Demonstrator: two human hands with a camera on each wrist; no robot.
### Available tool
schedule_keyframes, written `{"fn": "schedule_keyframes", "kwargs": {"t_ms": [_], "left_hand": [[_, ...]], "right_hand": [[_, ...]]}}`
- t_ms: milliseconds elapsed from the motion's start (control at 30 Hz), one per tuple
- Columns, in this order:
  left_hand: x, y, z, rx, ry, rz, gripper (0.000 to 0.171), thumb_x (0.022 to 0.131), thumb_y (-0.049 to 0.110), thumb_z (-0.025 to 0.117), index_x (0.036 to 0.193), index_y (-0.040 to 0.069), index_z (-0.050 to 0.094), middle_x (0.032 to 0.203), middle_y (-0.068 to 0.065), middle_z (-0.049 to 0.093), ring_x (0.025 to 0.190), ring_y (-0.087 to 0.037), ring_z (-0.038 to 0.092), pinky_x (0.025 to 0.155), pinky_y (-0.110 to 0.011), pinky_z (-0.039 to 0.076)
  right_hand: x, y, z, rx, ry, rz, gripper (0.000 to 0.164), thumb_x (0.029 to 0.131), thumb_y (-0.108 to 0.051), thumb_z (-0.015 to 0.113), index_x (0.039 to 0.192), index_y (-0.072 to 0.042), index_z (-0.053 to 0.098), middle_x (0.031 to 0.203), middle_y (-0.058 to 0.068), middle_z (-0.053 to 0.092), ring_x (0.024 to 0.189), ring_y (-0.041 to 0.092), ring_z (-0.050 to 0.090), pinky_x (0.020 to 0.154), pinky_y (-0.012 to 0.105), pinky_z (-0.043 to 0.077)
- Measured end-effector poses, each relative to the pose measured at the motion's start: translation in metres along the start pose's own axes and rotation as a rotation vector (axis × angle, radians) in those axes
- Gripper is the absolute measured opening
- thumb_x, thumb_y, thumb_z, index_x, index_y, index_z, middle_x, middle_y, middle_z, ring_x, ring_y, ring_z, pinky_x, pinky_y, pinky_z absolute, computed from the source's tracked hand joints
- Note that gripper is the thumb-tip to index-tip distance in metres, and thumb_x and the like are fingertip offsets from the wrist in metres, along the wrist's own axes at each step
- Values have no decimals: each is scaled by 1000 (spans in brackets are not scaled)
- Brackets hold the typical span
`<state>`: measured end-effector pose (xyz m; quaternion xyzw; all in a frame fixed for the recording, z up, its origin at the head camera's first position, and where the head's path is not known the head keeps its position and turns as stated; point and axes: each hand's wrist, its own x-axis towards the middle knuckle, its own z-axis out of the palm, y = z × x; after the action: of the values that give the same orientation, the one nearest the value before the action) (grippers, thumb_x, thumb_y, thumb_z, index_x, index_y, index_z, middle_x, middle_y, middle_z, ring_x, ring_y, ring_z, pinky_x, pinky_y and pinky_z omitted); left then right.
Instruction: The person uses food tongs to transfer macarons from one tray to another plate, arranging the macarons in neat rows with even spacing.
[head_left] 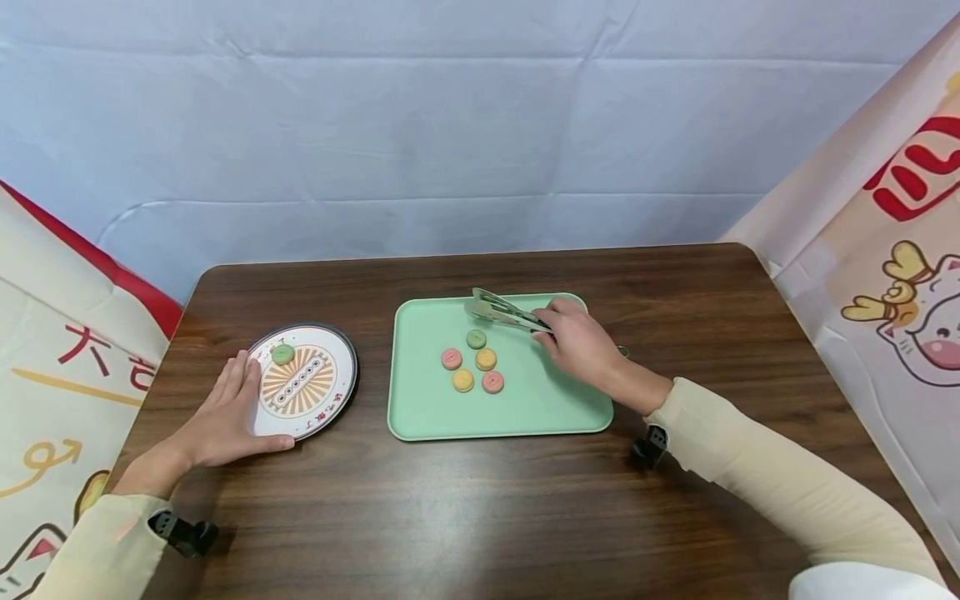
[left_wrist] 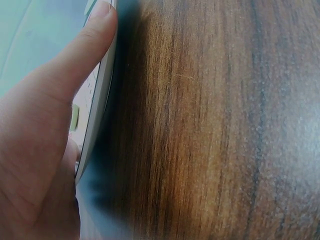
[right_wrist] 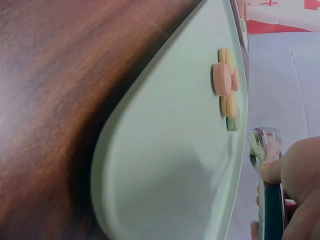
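Observation:
My right hand (head_left: 581,343) grips a pair of metal tongs (head_left: 501,311) above the right part of a light green tray (head_left: 427,417). The tongs' tips point left, toward the tray's far edge, with nothing between them. On the tray lie a green macaron (head_left: 476,338), two pink ones and two yellow ones, one yellow macaron (head_left: 486,359) being closest to the green. My left hand (head_left: 225,408) rests against the left rim of a white patterned plate (head_left: 341,367), fingers straight, thumb along the near rim. Another green macaron (head_left: 282,354) sits on this plate near the fingertips.
Both plate and tray stand on a dark wooden table (head_left: 450,508), the plate left of the tray with bare wood between them. A pale cloth (head_left: 420,142) hangs behind the table. Printed cloths (head_left: 885,275) hang at both sides.

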<state>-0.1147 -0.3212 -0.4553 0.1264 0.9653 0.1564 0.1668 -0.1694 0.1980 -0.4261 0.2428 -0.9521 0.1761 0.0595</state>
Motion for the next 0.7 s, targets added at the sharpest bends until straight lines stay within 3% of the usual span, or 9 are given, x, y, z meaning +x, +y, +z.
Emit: {"fn": "schedule_keyframes", "kwargs": {"t_ms": [700], "left_hand": [[-1,0,0,-14,-4,-4,141,76,68,77,156,-13,-7,163,-31,-20,151,-48,-16,116,-71,11]], "right_hand": [[11,-17,0,-14,-23,-41,33,98,-14,70,125,4,68,101,14,61,94,29,56,77,40,49]]}}
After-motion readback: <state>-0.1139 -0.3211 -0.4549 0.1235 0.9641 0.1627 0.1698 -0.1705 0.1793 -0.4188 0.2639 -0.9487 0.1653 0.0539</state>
